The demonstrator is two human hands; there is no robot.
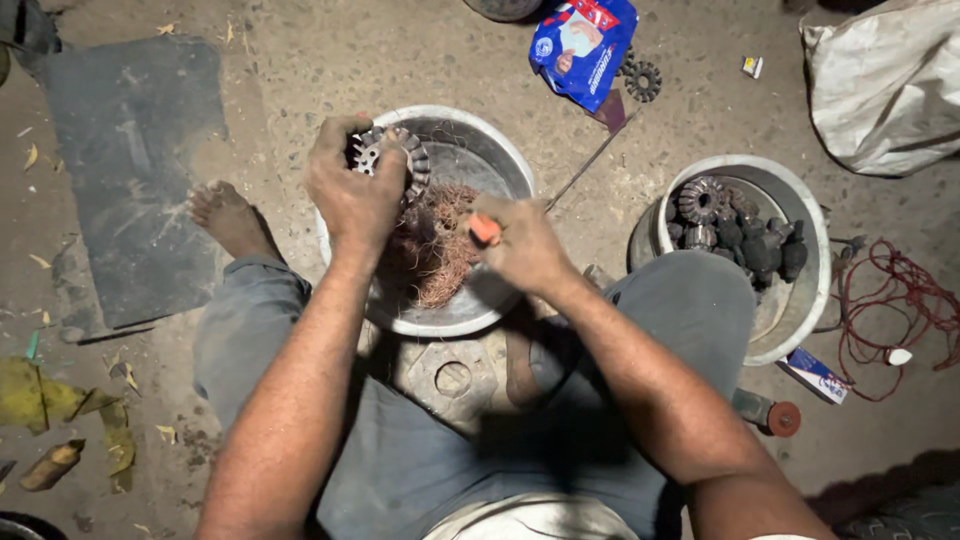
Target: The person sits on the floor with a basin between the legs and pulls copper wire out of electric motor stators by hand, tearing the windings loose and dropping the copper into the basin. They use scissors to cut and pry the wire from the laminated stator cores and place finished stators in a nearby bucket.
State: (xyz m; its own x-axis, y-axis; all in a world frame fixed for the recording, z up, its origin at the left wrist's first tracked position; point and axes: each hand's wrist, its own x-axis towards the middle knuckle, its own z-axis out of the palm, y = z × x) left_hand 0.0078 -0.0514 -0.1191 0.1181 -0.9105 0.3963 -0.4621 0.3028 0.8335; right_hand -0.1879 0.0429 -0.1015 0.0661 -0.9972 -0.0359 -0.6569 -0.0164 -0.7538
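A person sits on the dirt floor (380, 60) with knees bent and looks down at their own two hands. Between the knees stands a big metal bowl (500, 150). It holds a heap of thin copper wire (435, 250).

The left hand (352, 190) is wrapped tight around a round metal ring with teeth (395, 150). It holds the ring tilted up over the far left side of the bowl, just above the wire.

The right hand (525, 245) is closed on a tool with an orange handle (486, 229). The handle end points left, toward the ring. The ring lies up and to the left of this hand, quite near, with the wire heap between them. A thin metal rod (590, 162) runs up and to the right from the right hand, so the long line goes from lower left to upper right.

A second bowl (800, 200) to the right holds dark gears (735, 230).
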